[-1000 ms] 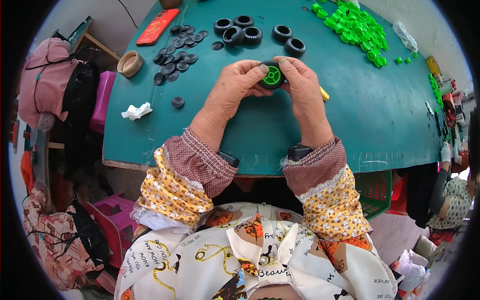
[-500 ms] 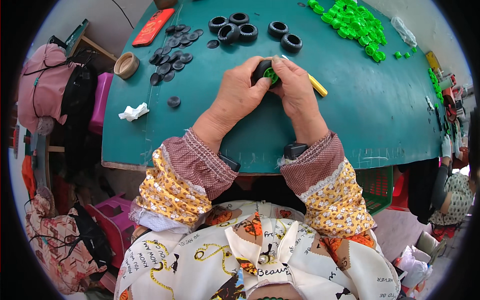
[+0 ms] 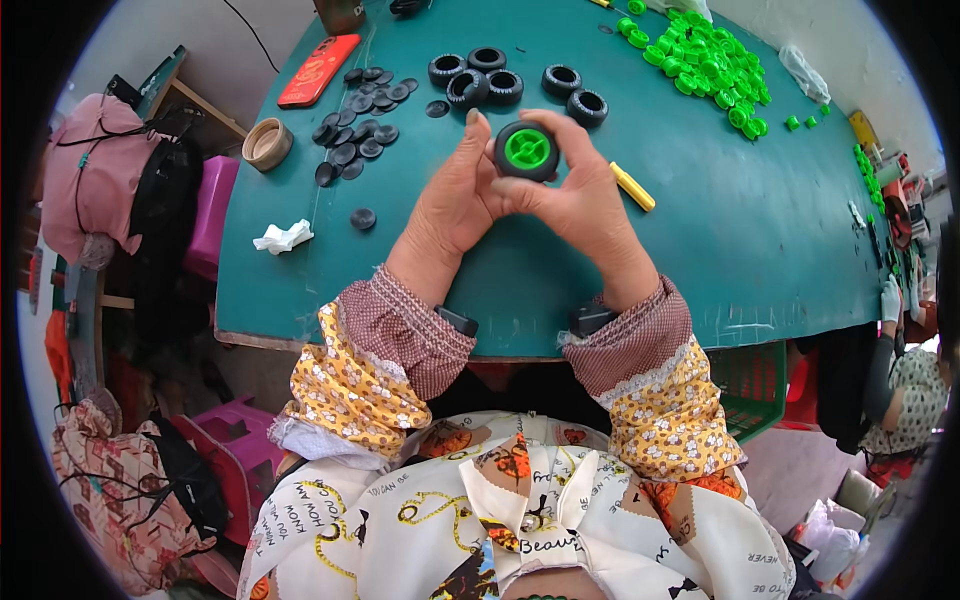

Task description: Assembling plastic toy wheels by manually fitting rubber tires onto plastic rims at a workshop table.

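Note:
A toy wheel, a black tyre (image 3: 505,165) with a bright green hub (image 3: 527,148) set in it, is held over the teal table with the hub's spoked face up. My right hand (image 3: 582,190) grips it by the rim between thumb and index finger. My left hand (image 3: 450,200) is close against the wheel's left side, its thumb lifted off and apart; its other fingers are partly hidden behind the wheel. Just beyond lie several loose black tyres (image 3: 504,87). To the right of my right hand lies a yellow-handled tool (image 3: 633,187).
Black discs (image 3: 344,154), a brown round container (image 3: 267,145), a red phone-shaped item (image 3: 319,70) and crumpled tissue (image 3: 283,236) lie at left on the teal table (image 3: 720,250). Green hubs (image 3: 710,60) are heaped far right. A green crate (image 3: 752,390) stands below the edge; another person's gloved hand (image 3: 890,300) shows far right.
The wheel has turned so the green hub now faces up. My left thumb has come off it, and my right thumb and finger now hold its rim. The view shifted slightly.

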{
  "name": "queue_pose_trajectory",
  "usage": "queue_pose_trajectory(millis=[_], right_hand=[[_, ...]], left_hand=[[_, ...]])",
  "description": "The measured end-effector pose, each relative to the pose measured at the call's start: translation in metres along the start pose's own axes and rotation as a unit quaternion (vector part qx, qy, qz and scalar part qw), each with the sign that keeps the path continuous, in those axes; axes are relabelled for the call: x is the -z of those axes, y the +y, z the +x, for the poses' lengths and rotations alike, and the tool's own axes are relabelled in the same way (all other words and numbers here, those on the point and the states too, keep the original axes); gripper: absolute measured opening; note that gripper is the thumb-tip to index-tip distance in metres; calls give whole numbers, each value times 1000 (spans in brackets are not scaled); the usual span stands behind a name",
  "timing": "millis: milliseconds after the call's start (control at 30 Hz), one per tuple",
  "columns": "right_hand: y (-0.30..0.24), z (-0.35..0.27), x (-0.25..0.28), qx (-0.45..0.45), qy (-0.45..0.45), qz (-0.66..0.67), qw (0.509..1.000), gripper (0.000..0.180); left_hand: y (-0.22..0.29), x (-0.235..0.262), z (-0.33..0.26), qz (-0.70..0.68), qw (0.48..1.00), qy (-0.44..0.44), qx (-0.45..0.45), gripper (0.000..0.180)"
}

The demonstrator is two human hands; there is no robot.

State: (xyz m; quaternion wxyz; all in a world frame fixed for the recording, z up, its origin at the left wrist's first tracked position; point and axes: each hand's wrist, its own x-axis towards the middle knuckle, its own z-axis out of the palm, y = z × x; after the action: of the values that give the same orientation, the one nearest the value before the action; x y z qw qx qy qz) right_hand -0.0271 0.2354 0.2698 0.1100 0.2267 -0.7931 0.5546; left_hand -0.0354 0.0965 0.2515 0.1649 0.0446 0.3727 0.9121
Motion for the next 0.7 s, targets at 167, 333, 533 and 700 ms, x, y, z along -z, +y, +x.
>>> queue_pose_trajectory(millis=[167,333,533,700], right_hand=[[3,3,-1,83,-62,-137,985,66],[8,-2,-14,74,-47,-94,992,68],[4,-2,-17,52,-48,-66,995,65],[4,-2,-12,1,-73,-26,997,60]], left_hand=[[3,7,4,-98,994,2,49,42],[5,-3,2,-78,995,59,35,30],[2,3,1,-54,995,81,0,24],[2,-4,-1,4,995,94,-24,31]])
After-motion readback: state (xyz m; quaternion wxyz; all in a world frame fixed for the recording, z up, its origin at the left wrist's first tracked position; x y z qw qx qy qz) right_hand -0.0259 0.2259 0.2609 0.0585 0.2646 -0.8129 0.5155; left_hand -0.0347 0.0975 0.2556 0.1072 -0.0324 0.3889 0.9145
